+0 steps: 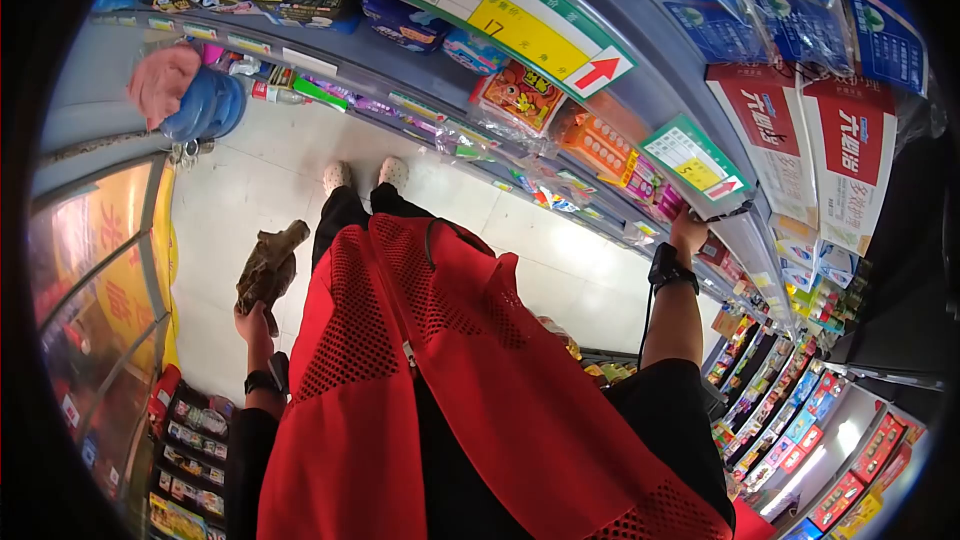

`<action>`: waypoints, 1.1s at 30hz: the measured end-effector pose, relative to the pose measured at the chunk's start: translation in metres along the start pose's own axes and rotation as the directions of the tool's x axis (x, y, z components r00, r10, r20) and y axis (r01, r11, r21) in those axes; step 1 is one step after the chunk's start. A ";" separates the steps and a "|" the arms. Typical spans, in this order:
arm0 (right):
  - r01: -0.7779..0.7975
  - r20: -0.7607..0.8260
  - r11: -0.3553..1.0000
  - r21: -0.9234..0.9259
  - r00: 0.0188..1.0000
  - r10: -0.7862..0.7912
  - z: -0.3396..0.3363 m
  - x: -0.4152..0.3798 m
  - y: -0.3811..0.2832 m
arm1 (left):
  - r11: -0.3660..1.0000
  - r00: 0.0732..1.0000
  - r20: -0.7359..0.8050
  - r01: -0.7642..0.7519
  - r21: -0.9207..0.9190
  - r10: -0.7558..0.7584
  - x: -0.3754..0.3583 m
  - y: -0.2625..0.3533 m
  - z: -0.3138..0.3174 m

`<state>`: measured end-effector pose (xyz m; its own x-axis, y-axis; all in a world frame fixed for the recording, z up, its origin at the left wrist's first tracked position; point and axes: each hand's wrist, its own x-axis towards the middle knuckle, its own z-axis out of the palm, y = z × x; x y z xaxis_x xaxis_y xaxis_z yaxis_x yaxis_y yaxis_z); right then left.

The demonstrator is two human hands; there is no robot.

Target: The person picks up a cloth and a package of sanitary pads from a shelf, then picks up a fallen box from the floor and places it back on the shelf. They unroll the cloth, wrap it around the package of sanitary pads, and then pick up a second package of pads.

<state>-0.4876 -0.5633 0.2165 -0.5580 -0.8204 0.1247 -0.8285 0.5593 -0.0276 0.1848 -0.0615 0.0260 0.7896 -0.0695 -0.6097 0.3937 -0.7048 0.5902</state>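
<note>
My left hand [257,325] is closed on the lower end of a crumpled brown rag [268,268], which sticks up above the floor. On the right, my right hand [688,231] reaches to the edge of a shelf, beside pink packs [655,192] and just below a green-and-yellow price tag [697,165]. Its fingertips are hidden among the goods and the shelf edge, so their grip does not show. An orange box [598,143] lies a little further left on the same shelf.
Shelving with a large price tag [523,15] curves across the front. Red-and-white boxes [765,125] stand at upper right. A blue water jug [207,108] with a pink cloth [163,85] on it is at left, near a glass-fronted cabinet [110,270]. Pale floor tiles [265,175] lie below.
</note>
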 end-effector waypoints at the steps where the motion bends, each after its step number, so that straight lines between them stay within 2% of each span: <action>1: -0.012 0.022 0.998 0.054 1.000 0.011 -0.010 -0.008 -0.010 | 1.000 1.000 0.009 -0.005 -0.004 0.005 0.001 0.003 0.001; 4: -0.037 0.005 0.993 0.112 0.999 0.037 -0.027 -0.023 -0.021 | 0.999 0.999 0.018 -0.032 0.024 0.032 0.004 0.013 0.004; 6: -0.041 -0.125 0.999 0.016 0.991 0.042 -0.019 -0.019 -0.004 | 0.998 0.999 -0.009 -0.048 0.042 0.048 0.007 0.010 0.008; 8: 0.013 -0.225 0.979 0.202 0.974 0.034 -0.054 -0.052 -0.041 | 0.998 0.998 -0.030 -0.059 0.029 0.060 0.012 0.015 0.010; 10: 0.297 -0.456 0.886 0.357 0.883 -0.112 -0.059 -0.065 -0.049 | 0.998 0.998 -0.027 -0.056 -0.008 0.055 0.006 0.019 0.016; 11: 0.190 -0.435 0.937 0.294 0.899 -0.046 -0.058 -0.075 -0.057 | 0.999 0.998 -0.028 -0.052 -0.004 0.052 0.008 0.018 0.017; 13: 0.279 -0.326 0.854 0.438 0.935 -0.138 -0.041 -0.102 -0.067 | 0.999 0.998 -0.029 -0.048 -0.002 0.048 0.013 0.009 0.026; 14: 0.216 -0.135 0.712 0.668 0.976 -0.170 -0.043 -0.125 -0.092 | 0.999 0.999 -0.027 -0.035 -0.016 0.035 0.015 0.004 0.031; 15: 0.093 0.051 0.535 0.840 0.967 -0.248 -0.049 -0.152 -0.122 | 0.998 1.000 -0.016 -0.018 -0.052 0.017 0.007 0.011 0.036; 17: -0.051 0.163 0.332 0.942 0.934 -0.317 -0.049 -0.185 -0.189 | 0.999 1.000 0.010 0.019 -0.045 -0.019 0.008 0.009 0.044; 19: -0.250 0.276 0.117 0.961 0.897 -0.345 -0.029 -0.194 -0.237 | 0.999 1.000 0.015 0.011 -0.049 -0.010 0.016 -0.001 0.048; 21: -0.402 0.405 0.083 0.912 0.847 -0.345 -0.004 -0.194 -0.271 | 0.996 0.999 0.013 0.033 -0.079 -0.032 0.010 0.007 0.049; 22: -0.485 0.500 0.123 0.866 0.827 -0.256 0.012 -0.191 -0.280 | 0.990 0.999 0.048 0.015 -0.137 -0.008 0.017 -0.003 0.047; 25: -0.437 0.507 0.277 0.856 0.816 -0.277 0.020 -0.192 -0.285 | 0.993 1.000 -0.010 -0.015 -0.121 0.014 0.020 -0.018 0.039; 26: -0.407 0.528 0.396 0.823 0.804 -0.272 0.012 -0.194 -0.285 | 0.988 1.000 -0.019 -0.008 -0.157 0.005 0.013 -0.018 0.035; 27: -0.142 0.299 0.412 0.900 0.888 -0.349 0.024 -0.192 -0.280 | 0.986 1.000 -0.022 0.012 -0.167 -0.016 0.012 -0.023 0.032; 28: 0.131 0.058 0.405 0.905 0.904 -0.423 0.045 -0.188 -0.269 | 0.984 0.999 -0.022 0.032 -0.173 -0.036 0.010 -0.030 0.028; 29: 0.394 -0.180 0.379 0.837 0.853 -0.490 0.056 -0.187 -0.260 | 0.983 0.998 -0.020 0.050 -0.177 -0.054 0.010 -0.037 0.024; 30: 0.609 -0.194 0.667 0.429 0.783 -0.590 0.009 -0.205 -0.266 | 0.980 0.998 -0.015 0.052 -0.194 -0.056 0.012 -0.046 0.021; 33: 0.650 -0.179 0.722 0.238 0.760 -0.625 -0.022 -0.226 -0.272 | 0.980 0.994 -0.012 0.102 -0.170 -0.106 0.011 -0.049 0.017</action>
<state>-0.1354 -0.5274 0.2181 0.1022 -0.9517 0.2896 -0.9719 -0.1575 -0.1748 0.1661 -0.0401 -0.0184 0.7489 0.0139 -0.6626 0.5467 -0.5779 0.6059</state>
